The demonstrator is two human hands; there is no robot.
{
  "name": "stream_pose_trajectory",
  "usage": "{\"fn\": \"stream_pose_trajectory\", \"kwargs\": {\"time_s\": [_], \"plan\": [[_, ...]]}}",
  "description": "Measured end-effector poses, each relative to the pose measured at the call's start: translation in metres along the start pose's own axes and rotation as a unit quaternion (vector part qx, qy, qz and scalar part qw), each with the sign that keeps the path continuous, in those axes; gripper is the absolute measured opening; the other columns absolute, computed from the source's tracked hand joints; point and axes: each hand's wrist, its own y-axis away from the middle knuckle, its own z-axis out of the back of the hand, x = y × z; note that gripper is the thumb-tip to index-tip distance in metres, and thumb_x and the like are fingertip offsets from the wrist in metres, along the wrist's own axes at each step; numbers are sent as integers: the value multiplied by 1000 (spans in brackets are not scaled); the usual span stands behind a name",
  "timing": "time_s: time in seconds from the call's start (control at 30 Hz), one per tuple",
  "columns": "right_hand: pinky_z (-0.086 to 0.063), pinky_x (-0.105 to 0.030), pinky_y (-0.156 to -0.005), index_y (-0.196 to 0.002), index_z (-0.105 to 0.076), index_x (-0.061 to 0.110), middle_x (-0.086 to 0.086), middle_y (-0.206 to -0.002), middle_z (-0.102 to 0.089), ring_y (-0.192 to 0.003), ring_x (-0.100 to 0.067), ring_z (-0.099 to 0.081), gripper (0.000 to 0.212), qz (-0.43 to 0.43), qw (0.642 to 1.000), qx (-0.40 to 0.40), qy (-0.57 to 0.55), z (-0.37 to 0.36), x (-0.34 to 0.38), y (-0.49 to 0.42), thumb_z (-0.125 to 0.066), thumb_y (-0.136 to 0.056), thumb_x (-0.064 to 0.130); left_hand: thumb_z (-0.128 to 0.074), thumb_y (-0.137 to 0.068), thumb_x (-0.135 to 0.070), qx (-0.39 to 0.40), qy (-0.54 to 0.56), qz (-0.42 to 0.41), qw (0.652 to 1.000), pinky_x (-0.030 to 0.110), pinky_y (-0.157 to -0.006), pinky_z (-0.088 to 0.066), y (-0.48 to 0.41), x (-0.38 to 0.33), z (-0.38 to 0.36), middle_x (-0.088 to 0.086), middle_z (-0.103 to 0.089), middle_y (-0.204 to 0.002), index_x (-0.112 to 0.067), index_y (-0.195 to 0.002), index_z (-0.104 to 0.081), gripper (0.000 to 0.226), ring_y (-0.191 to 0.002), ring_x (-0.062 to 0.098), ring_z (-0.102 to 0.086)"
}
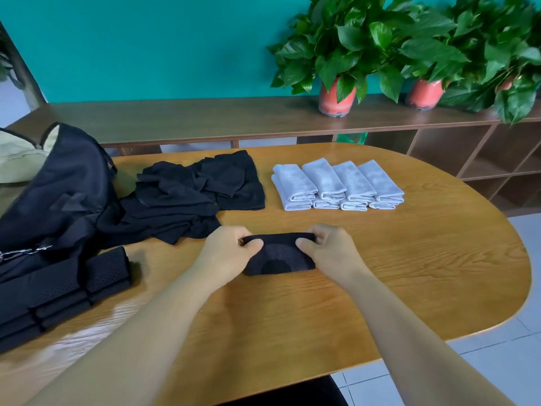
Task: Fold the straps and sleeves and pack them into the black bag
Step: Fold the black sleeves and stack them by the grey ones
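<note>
We judge the job about half done, with nothing visibly packed. The bag (58, 186) is limp black cloth. Just in front of the bag lie folded mesh straps (58, 291), and right of it a rumpled black pile (190, 194) is left to fold. Farther right, our left hand (231, 253) and right hand (328, 250) each pinch an end of a knit black sleeve (279, 259). Farthest from the bag, soft grey sleeves (336, 186) sit folded in 4 columns.
</note>
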Motion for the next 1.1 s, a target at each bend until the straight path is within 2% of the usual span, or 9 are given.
{"fn": "stream_pose_trajectory", "kwargs": {"time_s": [0.3, 0.43, 0.57, 0.7, 0.8, 0.9, 0.97, 1.03, 1.1], "plan": [[-44, -29, -65, -119, -49, 22, 5, -89, -54, -84, -18, -58, 29, -37, 989, -93, 109, -24, -7, -4, -59, -94, 33, -60, -92, -43, -112, -133, 18, 985, 40, -83, -52, -7, 8, -26, -7, -59, -95, -24, -113, -54, 29, -86, 17, -61], [-38, -29, -59, -110, -47, 19, 4, -100, -52, -75, -17, -51, 16, 0, 976, -128, 175, -30, -7, 1, -52, -98, 30, -65, -91, -27, -176, -173, -90, 965, 36, -74, -48, -3, 15, -29, -6, -53, -96, -23, -91, -64, 4, -77, 17, -55], [-30, -24, -48, -102, -60, 16, 3, -106, -49, -67, -19, -51, 22, 30, 965, -135, 224, -27, -12, 4, -41, -102, 28, -51, -98, -21, -139, -216, -113, 960, 32, -81, -42, -3, 23, -26, -8, -60, -92, -25, -90, -70, 21, -87, 16, -54], [-39, -23, -58, -101, -66, 18, 5, -103, -50, -75, -13, -52, 25, 33, 984, -155, 87, -18, -18, 12, -42, -102, 26, -34, -103, -27, -93, -163, -70, 980, 38, -91, -43, 8, 19, -14, -7, -64, -99, -21, -101, -67, 34, -99, 17, -56], [-42, -32, -70, -101, -68, 16, 0, -101, -58, -88, -22, -54, 24, 169, 939, -246, 172, -23, -14, 22, -46, -96, 25, -21, -102, -38, -122, -171, -83, 974, 38, -106, -32, 26, 10, -15, -8, -58, -131, -25, -125, -61, 47, -126, 16, -46], [-41, -36, -91, -114, -67, 17, -1, -116, -63, -111, -23, -54, 40, 275, 915, -132, 262, -36, -16, 28, -37, -94, 34, -11, -102, -45, -101, -229, -172, 953, 32, -108, -17, 43, 5, -34, -5, -50, -144, -22, -139, -51, 59, -134, 13, -41], [-20, -32, -116, -138, -52, 17, 1, -142, -51, -138, -16, -36, 60, 255, 921, -27, 292, -36, -22, 30, -19, -95, 43, -10, -101, -45, -69, -282, -178, 940, 31, -106, -15, 48, 10, -44, -2, -53, -142, -18, -139, -52, 63, -132, 13, -47], [3, -25, -117, -151, -30, 22, 8, -157, -28, -147, -6, -13, 74, 227, 923, 22, 309, -30, -31, 28, -1, -90, 52, -16, -102, -41, -56, -326, -164, 929, 35, -105, -20, 48, 20, -47, 1, -57, -137, -14, -136, -55, 59, -127, 14, -53], [9, -21, -115, -153, -23, 24, 11, -159, -20, -147, -2, -5, 77, 216, 926, 34, 308, -26, -37, 28, 5, -88, 54, -21, -103, -37, -54, -351, -168, 920, 40, -108, -20, 48, 29, -47, 3, -58, -136, -11, -135, -56, 55, -126, 15, -55]]}}
